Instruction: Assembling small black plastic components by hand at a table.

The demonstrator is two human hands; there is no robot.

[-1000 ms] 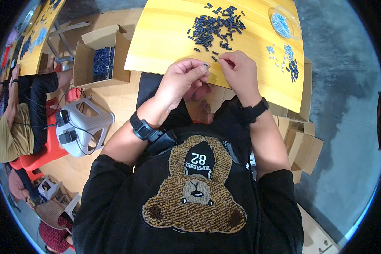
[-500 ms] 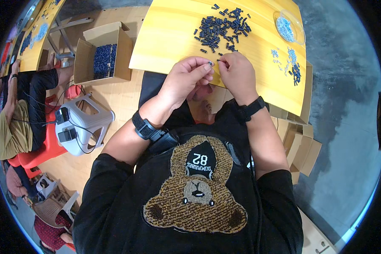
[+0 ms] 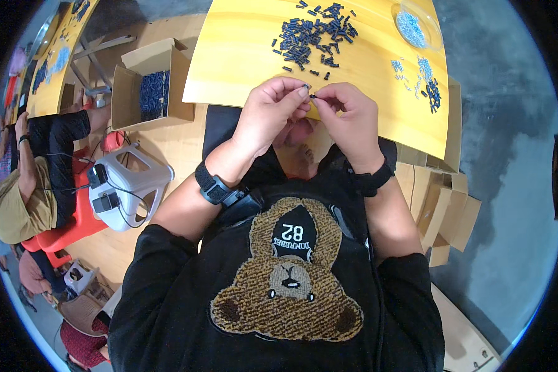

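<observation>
Both my hands are raised just over the near edge of the yellow table (image 3: 242, 68). My left hand (image 3: 268, 115) is closed in a pinch, a tiny dark piece with a pale spot showing at its fingertips. Close against it, my right hand (image 3: 351, 121) pinches a small black cylindrical piece (image 3: 313, 97) between thumb and forefinger. Whether the two pieces touch is too small to make out. Beyond the hands lies a loose pile of small black cylindrical pieces (image 3: 301, 40), with a few strays nearer to me.
A clear round dish (image 3: 439, 38) of pale blue bits stands at the far right. Nearer lie scattered pale blue bits (image 3: 425, 68) and black pieces (image 3: 433, 98). Left are a cardboard box (image 3: 181, 93) of dark pieces, a grey-white stool (image 3: 130, 173) and a seated person (image 3: 28, 192). Cardboard boxes (image 3: 443, 211) sit right.
My right hand has come closer to the left, and its black piece now shows beside the left fingertips. The view has shifted a little.
</observation>
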